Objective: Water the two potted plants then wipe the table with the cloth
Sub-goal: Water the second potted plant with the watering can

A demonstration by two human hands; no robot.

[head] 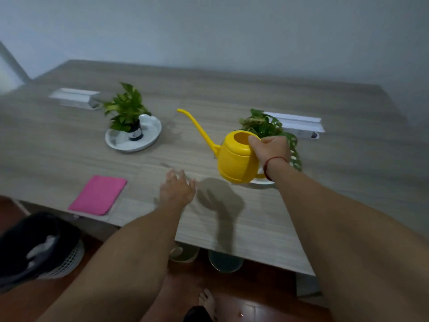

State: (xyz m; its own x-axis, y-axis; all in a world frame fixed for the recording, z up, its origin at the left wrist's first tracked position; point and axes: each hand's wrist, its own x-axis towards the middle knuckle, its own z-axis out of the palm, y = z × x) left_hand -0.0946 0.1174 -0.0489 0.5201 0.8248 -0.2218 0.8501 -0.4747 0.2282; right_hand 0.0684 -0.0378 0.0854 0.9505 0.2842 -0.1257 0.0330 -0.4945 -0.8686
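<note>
Down at six o'clock, a bare foot [207,299] on the reddish floor [260,307], and out at eight o'clock a white mesh bin [67,263] lined with a dark bag, below the table edge. Two pots [224,261] sit tucked under the table at six. Up onto the pale wood-grain table [232,89]: at nine o'clock, right by the near edge, the pink cloth [98,194] lies flat and folded, nobody touching it. Dead centre, the left hand [177,189] is palm down with fingers spread apart, gripping nothing, low over the tabletop; whether it touches the wood is unclear. Just to its right, at three o'clock from it, a dark shadow falls on the wood. Above that, the right hand [270,148] is clamped round the handle of the yellow watering can [236,156], held clear of the table, its long thin spout reaching up toward eleven o'clock, with a red string at the wrist. Right behind that hand, at two o'clock, the right plant [264,125] trails dark leaves over a white saucer [262,182]. Well apart, at ten o'clock, the left plant [125,108] stands in a small dark pot on a white dish [153,129]. Farthest back, a white box [74,97] at eleven and another white box [299,125] at one, then the plain wall [209,29].
</note>
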